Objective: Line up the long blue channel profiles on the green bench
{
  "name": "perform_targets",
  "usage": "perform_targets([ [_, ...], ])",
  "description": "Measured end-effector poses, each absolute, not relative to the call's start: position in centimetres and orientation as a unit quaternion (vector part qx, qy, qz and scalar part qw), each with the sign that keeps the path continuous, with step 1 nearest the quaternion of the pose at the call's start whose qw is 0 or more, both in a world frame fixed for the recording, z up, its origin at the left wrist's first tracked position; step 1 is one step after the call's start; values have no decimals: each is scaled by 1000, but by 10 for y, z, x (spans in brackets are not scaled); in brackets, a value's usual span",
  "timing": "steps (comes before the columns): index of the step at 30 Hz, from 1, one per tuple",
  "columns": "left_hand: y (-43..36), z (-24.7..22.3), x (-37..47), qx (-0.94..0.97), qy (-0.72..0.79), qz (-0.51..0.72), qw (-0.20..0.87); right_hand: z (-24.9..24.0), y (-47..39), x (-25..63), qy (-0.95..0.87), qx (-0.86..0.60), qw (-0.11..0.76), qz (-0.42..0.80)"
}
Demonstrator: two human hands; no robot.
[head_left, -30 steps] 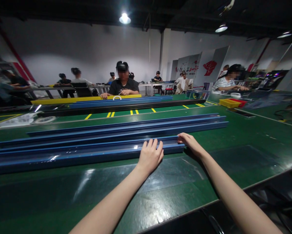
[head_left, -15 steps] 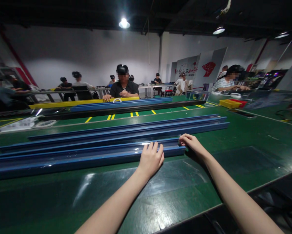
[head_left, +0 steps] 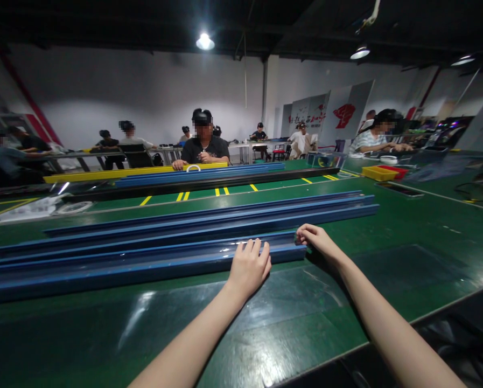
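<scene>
The nearest blue channel [head_left: 144,269], a long trough-like strip, lies on the green table, with glossy reflections inside it. Over its near edge, close to the right end, my left hand [head_left: 251,264] is curled, fingers slightly apart and the thumb hidden. My right hand [head_left: 312,237] is at the channel's right end, thumb and fingertips pinched together. A small glint shows at those fingertips, but what they hold is too small to make out. Just beyond lie more blue channels [head_left: 326,213], roughly parallel to the near one.
Clear sheets [head_left: 176,307] lie on the table [head_left: 406,231] before me. Farther back are a long black strip [head_left: 225,180], a yellow strip [head_left: 136,172] and a white ring [head_left: 193,168]. A yellow tray [head_left: 378,173] stands right. A person [head_left: 204,145] sits opposite.
The right fingertips have shifted very slightly down at the channel's end. My left hand stays on the near edge. The view has moved a little.
</scene>
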State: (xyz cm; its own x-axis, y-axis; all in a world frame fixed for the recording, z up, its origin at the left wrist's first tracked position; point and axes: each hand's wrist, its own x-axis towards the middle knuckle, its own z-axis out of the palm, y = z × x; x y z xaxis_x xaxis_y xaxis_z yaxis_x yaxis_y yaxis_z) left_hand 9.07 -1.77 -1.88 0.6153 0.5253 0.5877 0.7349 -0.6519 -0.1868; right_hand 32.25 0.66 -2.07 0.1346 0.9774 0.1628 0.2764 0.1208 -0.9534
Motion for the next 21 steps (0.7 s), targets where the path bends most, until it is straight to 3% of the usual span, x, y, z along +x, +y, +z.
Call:
perform_targets([
  [21, -17, -20, 91, -870, -358, -259, 217, -26, 10, 327, -552, -557, 497, 371],
])
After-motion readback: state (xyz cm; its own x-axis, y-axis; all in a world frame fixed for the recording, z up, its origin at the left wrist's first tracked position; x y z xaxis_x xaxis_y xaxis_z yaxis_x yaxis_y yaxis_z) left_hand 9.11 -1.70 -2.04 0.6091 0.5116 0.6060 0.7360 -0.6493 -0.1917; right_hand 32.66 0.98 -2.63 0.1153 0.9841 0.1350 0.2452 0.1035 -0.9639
